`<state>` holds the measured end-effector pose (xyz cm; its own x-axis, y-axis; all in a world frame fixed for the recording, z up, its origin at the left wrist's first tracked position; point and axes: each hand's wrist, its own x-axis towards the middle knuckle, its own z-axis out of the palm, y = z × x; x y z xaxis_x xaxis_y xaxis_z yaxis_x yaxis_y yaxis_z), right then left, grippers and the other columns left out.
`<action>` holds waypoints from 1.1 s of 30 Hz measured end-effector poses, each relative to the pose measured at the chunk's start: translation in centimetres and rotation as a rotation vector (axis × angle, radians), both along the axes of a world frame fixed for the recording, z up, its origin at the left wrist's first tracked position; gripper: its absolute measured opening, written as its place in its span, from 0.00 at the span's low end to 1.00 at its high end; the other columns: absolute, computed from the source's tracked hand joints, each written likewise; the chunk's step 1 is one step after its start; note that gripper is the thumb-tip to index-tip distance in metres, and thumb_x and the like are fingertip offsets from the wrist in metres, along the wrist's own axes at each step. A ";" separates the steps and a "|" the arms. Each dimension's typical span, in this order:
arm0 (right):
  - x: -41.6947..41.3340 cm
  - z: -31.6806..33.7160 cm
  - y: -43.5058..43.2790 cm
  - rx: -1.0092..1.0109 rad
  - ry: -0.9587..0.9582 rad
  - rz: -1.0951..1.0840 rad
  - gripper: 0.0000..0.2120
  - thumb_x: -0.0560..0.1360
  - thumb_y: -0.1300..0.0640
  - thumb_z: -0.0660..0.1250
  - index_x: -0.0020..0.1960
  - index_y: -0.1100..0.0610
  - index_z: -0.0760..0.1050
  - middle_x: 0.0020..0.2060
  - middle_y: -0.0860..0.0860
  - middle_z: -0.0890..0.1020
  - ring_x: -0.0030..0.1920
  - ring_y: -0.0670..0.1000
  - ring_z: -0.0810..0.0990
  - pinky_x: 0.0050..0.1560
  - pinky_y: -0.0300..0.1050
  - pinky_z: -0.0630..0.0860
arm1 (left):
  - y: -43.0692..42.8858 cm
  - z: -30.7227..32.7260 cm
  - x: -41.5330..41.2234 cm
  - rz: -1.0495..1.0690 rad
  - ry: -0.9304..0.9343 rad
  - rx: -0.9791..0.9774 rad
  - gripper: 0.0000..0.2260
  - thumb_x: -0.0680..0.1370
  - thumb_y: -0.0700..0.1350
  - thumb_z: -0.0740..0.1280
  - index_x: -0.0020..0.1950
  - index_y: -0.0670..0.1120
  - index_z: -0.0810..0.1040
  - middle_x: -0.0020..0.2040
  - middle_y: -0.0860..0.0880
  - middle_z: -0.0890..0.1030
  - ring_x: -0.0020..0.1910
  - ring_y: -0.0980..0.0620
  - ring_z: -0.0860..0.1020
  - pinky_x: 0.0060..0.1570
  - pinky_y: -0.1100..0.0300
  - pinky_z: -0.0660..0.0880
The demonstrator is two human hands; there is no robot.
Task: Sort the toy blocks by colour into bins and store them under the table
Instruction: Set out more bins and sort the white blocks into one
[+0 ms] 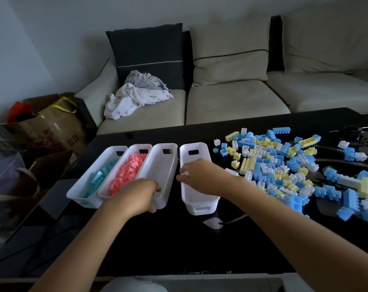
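Turquoise blocks (98, 178) and pink blocks (128, 173) are binned left of the rightmost bin (200, 204), the blue, yellow and white pile (284, 165) right of it lies unsorted on the surface (178, 239), while my left grip (140, 194) clasps the empty bin (159, 165) beside it and my right grip (200, 175) pinches a white block (184, 173) over it.

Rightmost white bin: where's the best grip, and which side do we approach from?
Grip the rightmost bin at its near end wall, fingers through the handle slot, coming from the person's side. It lies lengthwise toward the person, that end looks unobstructed, and the loose blocks crowd its right side.
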<state>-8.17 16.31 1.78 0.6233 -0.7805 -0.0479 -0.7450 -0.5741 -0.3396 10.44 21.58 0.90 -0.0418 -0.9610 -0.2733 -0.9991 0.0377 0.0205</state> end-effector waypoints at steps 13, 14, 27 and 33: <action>-5.9 -2.3 0.8 -0.192 0.229 0.306 0.11 0.78 0.53 0.61 0.57 0.56 0.77 0.52 0.53 0.79 0.55 0.53 0.76 0.57 0.51 0.73 | 0.1 0.2 -6.3 -0.289 0.287 -0.224 0.08 0.76 0.53 0.67 0.50 0.52 0.84 0.46 0.55 0.83 0.43 0.61 0.78 0.48 0.70 0.72; -5.9 -2.4 0.8 -0.197 0.187 0.312 0.11 0.78 0.53 0.62 0.56 0.57 0.77 0.52 0.53 0.79 0.55 0.53 0.76 0.56 0.50 0.73 | 0.2 0.5 -6.2 -0.296 0.302 -0.225 0.08 0.76 0.52 0.67 0.49 0.52 0.84 0.46 0.56 0.83 0.42 0.61 0.78 0.47 0.72 0.70; -6.6 -0.5 -0.4 -0.125 -0.291 0.186 0.12 0.71 0.52 0.72 0.42 0.60 0.76 0.38 0.53 0.80 0.43 0.53 0.80 0.70 0.33 0.59 | 0.4 1.8 -6.2 -0.469 0.381 -0.747 0.11 0.74 0.48 0.67 0.52 0.45 0.83 0.47 0.50 0.83 0.47 0.53 0.80 0.49 0.55 0.79; -10.4 1.7 -0.9 -0.023 -0.712 -0.176 0.14 0.72 0.56 0.71 0.42 0.66 0.72 0.33 0.54 0.74 0.30 0.41 0.70 0.32 0.31 0.67 | 0.4 -1.0 -6.0 -0.264 0.427 -0.681 0.28 0.68 0.65 0.66 0.59 0.46 0.75 0.57 0.50 0.77 0.58 0.55 0.73 0.60 0.66 0.66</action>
<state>-18.58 15.39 3.47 0.3626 -0.8677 0.3399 -0.4298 -0.4794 -0.7652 4.41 22.03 -0.08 -0.2564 -0.8540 0.4527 -0.8672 0.4101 0.2824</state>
